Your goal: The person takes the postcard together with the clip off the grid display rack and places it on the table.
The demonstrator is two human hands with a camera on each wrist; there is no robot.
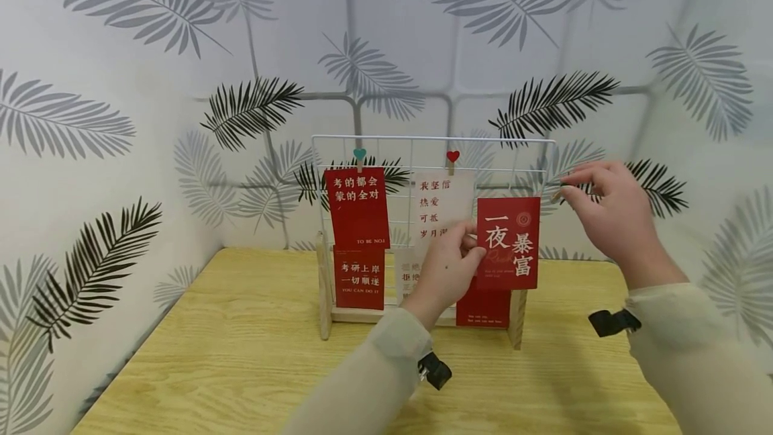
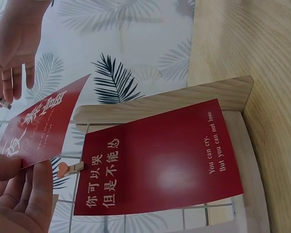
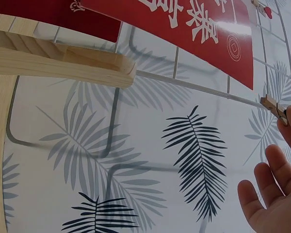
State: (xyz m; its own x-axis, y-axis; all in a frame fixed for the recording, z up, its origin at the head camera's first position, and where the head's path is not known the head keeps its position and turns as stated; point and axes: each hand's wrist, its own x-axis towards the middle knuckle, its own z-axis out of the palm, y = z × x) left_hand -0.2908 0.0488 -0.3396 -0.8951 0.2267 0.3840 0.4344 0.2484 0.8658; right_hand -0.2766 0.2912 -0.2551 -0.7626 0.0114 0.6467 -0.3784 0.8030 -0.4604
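The left hand (image 1: pixel 447 264), at the centre right of the head view, pinches the held card (image 1: pixel 507 247) by its left edge, between thumb and fingers. This card is red, with white lettering and a round emblem, and it stands before the right part of the rack (image 1: pixel 435 138). The right hand (image 1: pixel 619 213), at the right of the frame, pinches a small wooden clip (image 3: pixel 275 109) between thumb and finger, near the rack's right edge; whether the clip touches the wire I cannot tell. In the right wrist view its other fingers are spread apart from the clip.

The rack is a white wire grid on wooden legs (image 1: pixel 325 301), upright on the table (image 1: pixel 229 368). At its upper left hangs a red card (image 1: pixel 357 217) under a teal heart (image 1: pixel 359 154); at the upper middle, a white card (image 1: pixel 443 186) under a red heart (image 1: pixel 453 156). Below are another red card (image 1: pixel 360 294) at left, a pale card (image 1: pixel 407 267) partly behind the left hand, and a lower right card (image 2: pixel 160 160), also red, with an orange heart (image 2: pixel 63 169) on its clip. Leaf-patterned wall covering (image 1: pixel 181 220) fills the background.
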